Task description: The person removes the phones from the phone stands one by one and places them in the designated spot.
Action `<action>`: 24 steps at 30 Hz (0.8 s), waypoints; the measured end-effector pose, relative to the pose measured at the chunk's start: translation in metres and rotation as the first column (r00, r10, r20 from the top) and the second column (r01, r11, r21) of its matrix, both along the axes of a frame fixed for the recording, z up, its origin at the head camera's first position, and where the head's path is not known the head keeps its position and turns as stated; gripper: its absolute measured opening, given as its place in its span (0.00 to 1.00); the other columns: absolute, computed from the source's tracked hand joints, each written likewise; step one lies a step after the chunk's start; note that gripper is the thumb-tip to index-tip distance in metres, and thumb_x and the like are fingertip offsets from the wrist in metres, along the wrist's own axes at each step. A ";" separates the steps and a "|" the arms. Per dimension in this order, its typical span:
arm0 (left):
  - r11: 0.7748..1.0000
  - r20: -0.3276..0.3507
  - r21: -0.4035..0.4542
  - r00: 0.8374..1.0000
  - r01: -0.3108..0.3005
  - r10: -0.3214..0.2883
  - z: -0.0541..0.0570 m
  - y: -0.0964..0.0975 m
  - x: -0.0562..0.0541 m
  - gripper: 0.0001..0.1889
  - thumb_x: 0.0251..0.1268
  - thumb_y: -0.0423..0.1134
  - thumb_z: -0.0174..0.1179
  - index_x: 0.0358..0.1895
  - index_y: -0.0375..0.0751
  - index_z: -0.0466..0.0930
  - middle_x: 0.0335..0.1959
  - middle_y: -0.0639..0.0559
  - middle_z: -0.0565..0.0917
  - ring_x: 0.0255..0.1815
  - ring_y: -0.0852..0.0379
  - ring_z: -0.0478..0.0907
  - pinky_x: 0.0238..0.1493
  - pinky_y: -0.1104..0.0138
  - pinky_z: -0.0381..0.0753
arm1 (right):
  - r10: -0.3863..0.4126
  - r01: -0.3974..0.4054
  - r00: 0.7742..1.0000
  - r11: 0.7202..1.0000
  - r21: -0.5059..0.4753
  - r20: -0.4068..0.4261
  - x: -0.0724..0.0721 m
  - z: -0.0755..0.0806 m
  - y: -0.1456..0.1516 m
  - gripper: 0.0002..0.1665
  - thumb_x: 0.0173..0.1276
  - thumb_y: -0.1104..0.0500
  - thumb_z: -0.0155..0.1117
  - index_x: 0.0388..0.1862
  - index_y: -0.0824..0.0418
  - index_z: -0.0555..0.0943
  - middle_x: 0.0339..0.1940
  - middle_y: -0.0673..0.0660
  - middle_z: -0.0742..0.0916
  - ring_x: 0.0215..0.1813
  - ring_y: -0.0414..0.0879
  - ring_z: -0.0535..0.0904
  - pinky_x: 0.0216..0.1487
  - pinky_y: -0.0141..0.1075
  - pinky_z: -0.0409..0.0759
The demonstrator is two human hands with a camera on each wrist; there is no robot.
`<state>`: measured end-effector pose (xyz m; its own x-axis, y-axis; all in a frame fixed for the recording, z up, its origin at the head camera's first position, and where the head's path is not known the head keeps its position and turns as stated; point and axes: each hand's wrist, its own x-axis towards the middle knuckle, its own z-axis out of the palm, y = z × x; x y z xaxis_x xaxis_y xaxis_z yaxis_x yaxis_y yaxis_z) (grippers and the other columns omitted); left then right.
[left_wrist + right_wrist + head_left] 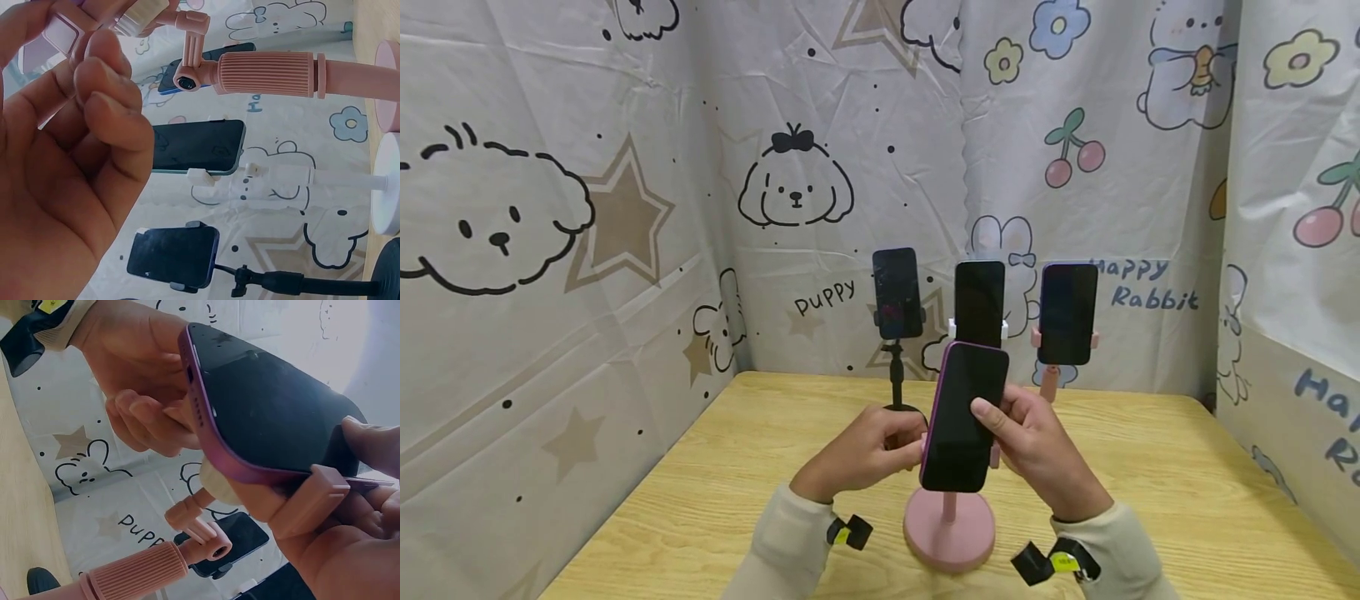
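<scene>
A purple-edged smartphone with a dark screen leans at a slight tilt above a pink phone stand. My right hand grips its right side, thumb lying on the screen and fingers behind. In the right wrist view a pink clamp jaw overlaps the phone's lower edge, beside the right fingers. My left hand is at the phone's left edge, its fingers curled. Thumb and fingers pinch the pink clamp of the stand there. The ribbed stem runs from the clamp's joint to the base.
Behind stand three more phones in stands: one on a black stand, one in a white clamp, one in a pink clamp. The wooden table meets printed curtains on its back and sides.
</scene>
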<state>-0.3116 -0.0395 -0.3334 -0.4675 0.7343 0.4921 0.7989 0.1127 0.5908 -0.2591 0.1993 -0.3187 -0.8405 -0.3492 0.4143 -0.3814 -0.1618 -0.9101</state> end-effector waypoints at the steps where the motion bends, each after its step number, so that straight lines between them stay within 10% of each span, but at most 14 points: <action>1: 1.000 0.007 -0.001 1.000 0.002 -0.002 0.000 0.000 0.000 0.09 0.69 0.38 0.54 0.28 0.48 0.76 0.18 0.59 0.72 0.18 0.64 0.66 0.17 0.71 0.65 | -0.003 0.003 1.000 1.000 0.000 0.004 0.001 0.000 -0.001 0.24 0.76 0.59 0.51 0.66 0.69 0.66 0.55 0.61 0.82 0.46 0.49 0.82 0.42 0.34 0.82; 10: 1.000 0.027 -0.008 1.000 0.017 -0.016 0.002 -0.001 0.000 0.06 0.71 0.42 0.57 0.34 0.48 0.78 0.21 0.59 0.74 0.20 0.64 0.68 0.20 0.71 0.72 | -0.065 0.067 0.998 0.996 0.065 -0.024 0.005 0.003 -0.006 0.25 0.76 0.58 0.53 0.67 0.67 0.67 0.49 0.60 0.85 0.39 0.49 0.82 0.31 0.34 0.81; 24: 1.000 0.033 -0.018 0.999 0.002 -0.001 0.002 -0.001 0.001 0.08 0.71 0.41 0.56 0.31 0.47 0.76 0.20 0.58 0.74 0.18 0.64 0.66 0.18 0.71 0.68 | -0.118 0.120 0.993 0.990 0.069 -0.029 0.011 0.008 -0.002 0.27 0.75 0.57 0.54 0.68 0.68 0.65 0.59 0.63 0.80 0.56 0.51 0.81 0.55 0.40 0.78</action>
